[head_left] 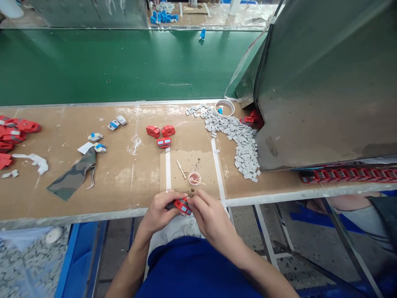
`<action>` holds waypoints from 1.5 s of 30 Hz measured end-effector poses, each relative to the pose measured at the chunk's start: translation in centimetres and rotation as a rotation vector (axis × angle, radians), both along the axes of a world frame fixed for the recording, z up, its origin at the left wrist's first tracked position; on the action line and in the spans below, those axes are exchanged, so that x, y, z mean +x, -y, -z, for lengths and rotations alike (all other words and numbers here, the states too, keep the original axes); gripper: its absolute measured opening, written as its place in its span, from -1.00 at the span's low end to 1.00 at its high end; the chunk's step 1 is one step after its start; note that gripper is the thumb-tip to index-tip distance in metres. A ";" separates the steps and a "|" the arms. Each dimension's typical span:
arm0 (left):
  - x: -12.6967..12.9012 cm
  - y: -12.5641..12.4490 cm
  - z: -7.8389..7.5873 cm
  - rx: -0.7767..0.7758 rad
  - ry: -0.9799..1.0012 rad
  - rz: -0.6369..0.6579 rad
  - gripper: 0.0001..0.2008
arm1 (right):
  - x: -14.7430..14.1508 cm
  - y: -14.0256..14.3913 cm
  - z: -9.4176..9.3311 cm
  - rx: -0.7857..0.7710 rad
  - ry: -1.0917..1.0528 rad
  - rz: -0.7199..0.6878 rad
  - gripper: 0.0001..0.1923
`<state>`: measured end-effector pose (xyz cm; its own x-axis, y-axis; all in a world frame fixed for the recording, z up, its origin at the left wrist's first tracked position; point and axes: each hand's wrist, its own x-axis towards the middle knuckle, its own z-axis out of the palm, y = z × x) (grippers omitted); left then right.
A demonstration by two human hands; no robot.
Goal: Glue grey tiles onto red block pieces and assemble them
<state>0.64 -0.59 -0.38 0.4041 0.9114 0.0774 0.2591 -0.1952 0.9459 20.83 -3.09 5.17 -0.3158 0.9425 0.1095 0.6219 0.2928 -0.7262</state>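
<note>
Three red, blocky plastic toy vehicles [163, 142] are clustered mid-table on brown cardboard [142, 165], one small round cup [189, 179] set nearer, and one red, blue-windowed toy vehicle [183, 206] is gripped low by the left hand [163, 209], touched by the right hand's [208, 212] curled fingers.

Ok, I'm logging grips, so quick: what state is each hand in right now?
Left hand: closed, holding the red toy.
Right hand: curled at the red toy; whether it grips anything cannot be told.
</note>
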 end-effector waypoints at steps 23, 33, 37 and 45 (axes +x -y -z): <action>0.1 -1.4 -0.8 0.223 0.124 0.245 -0.80 | 1.4 -0.6 1.3 -0.726 -0.588 -0.011 -0.75; -0.1 -1.5 -1.3 0.252 0.029 0.331 -0.76 | 1.3 0.0 1.5 -0.747 -0.562 0.020 -0.75; -0.2 -1.5 -1.2 0.317 -0.033 0.371 -0.72 | 1.1 0.1 2.0 -0.877 -0.556 0.035 -0.70; 0.1 -1.0 -0.9 0.503 -0.068 0.335 -0.80 | 1.8 0.0 2.4 -0.846 -0.569 -0.025 -0.74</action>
